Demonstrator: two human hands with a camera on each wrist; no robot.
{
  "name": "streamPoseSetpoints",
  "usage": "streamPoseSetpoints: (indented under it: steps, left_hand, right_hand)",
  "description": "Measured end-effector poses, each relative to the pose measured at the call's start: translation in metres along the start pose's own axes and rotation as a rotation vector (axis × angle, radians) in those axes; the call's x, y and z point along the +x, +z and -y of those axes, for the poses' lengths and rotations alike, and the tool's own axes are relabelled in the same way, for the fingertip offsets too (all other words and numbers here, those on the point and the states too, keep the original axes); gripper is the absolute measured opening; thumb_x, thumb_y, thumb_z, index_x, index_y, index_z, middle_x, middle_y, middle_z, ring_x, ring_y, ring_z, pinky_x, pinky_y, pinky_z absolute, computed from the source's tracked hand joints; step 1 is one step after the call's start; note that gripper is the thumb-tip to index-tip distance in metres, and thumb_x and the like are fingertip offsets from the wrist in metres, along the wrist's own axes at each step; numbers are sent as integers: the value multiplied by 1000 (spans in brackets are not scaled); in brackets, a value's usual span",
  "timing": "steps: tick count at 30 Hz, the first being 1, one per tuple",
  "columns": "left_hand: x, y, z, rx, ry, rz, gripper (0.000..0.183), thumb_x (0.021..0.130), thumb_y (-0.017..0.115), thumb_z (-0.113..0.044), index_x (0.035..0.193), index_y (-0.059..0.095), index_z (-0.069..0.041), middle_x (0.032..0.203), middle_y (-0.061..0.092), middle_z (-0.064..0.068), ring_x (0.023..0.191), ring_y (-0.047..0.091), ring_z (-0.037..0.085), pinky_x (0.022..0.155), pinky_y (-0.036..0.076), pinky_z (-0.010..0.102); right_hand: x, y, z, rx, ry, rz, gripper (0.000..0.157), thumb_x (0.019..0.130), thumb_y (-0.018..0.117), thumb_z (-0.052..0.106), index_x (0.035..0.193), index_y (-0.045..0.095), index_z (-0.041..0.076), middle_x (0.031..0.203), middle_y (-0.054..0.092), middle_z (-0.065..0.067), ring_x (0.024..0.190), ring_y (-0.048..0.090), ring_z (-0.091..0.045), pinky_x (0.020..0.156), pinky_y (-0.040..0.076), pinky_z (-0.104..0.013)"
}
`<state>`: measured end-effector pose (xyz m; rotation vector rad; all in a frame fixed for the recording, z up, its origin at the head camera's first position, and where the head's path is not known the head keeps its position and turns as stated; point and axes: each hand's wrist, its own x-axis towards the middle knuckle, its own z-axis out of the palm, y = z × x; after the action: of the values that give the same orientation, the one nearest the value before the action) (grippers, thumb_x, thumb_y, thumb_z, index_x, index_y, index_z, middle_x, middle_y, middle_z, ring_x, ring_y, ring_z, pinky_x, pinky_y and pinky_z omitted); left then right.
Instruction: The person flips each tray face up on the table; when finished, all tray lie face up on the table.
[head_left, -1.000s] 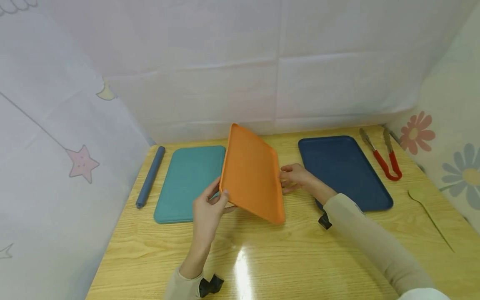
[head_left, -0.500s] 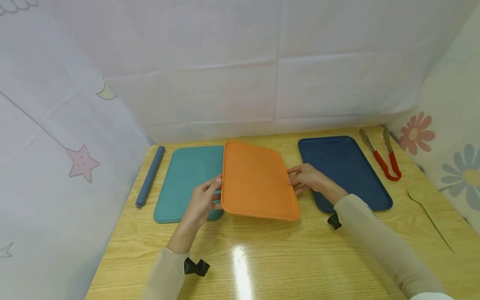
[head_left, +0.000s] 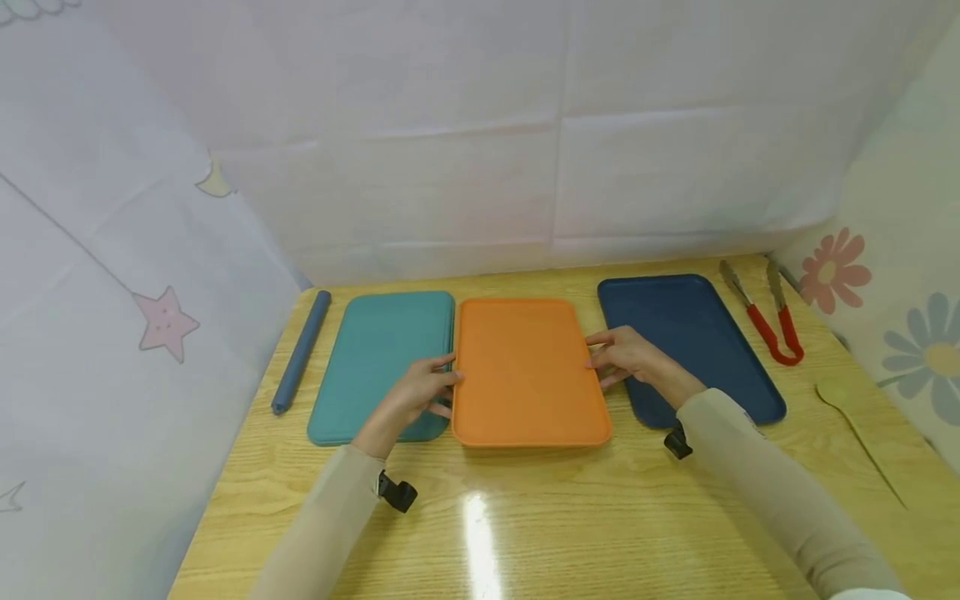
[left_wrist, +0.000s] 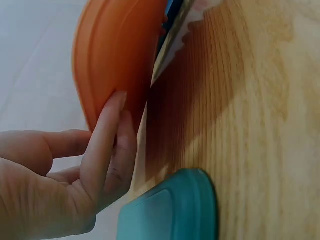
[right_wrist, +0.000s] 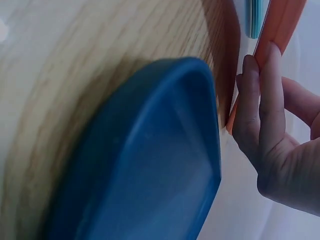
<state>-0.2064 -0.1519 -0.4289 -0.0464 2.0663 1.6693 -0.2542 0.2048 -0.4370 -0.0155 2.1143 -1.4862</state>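
An orange tray (head_left: 531, 375) is held nearly level between both hands, just above the table; its shadow shows beneath it in the left wrist view. My left hand (head_left: 416, 392) grips its left edge, thumb at the rim and fingers against the underside (left_wrist: 120, 55). At the opposite edge, my right hand (head_left: 630, 358) pinches the rim the same way, with fingers (right_wrist: 270, 100) under it. To the left lies a teal tray (head_left: 382, 358), seemingly stacked on another, partly behind my left hand. A dark blue tray (head_left: 690, 342) lies to the right, under my right forearm.
A blue-grey roll (head_left: 302, 352) lies along the table's left side. Red-handled tongs (head_left: 772, 325) and a gold-coloured spoon (head_left: 855, 433) lie on the right. White cloth (head_left: 450, 167) hangs behind the wooden table (head_left: 570, 517).
The orange tray has gone from steeply tilted to nearly level and lower. My right hand has closed on its right edge, and my left hand has shifted up along the left edge.
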Motion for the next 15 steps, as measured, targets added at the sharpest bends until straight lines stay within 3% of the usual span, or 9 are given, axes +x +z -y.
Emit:
streamPoseSetpoints:
  steps: [4, 9, 15]
  left_hand:
    - [6, 3, -2, 79, 8, 25, 60, 100, 52, -10, 153, 24, -8, 110, 59, 20, 84, 67, 31, 65, 58, 43]
    - [15, 8, -1, 148, 22, 49, 60, 100, 51, -5, 153, 24, -4, 94, 66, 24, 74, 69, 32, 62, 58, 45]
    - [26, 16, 1, 217, 34, 20, 58, 99, 51, -1, 151, 27, -2, 81, 67, 26, 65, 68, 34, 57, 57, 44]
  right_hand:
    - [2, -4, -2, -2, 10, -20, 66, 90, 64, 0, 148, 31, -5, 125, 55, -31, 90, 69, -28, 70, 58, -41]
    - [6, -6, -4, -41, 15, -50, 66, 90, 64, -1, 148, 32, -4, 126, 55, -31, 87, 70, -27, 69, 58, -40]
    - [11, -8, -6, -123, -2, -74, 64, 91, 62, -3, 147, 32, -5, 119, 59, -30, 80, 70, -24, 64, 59, -39]
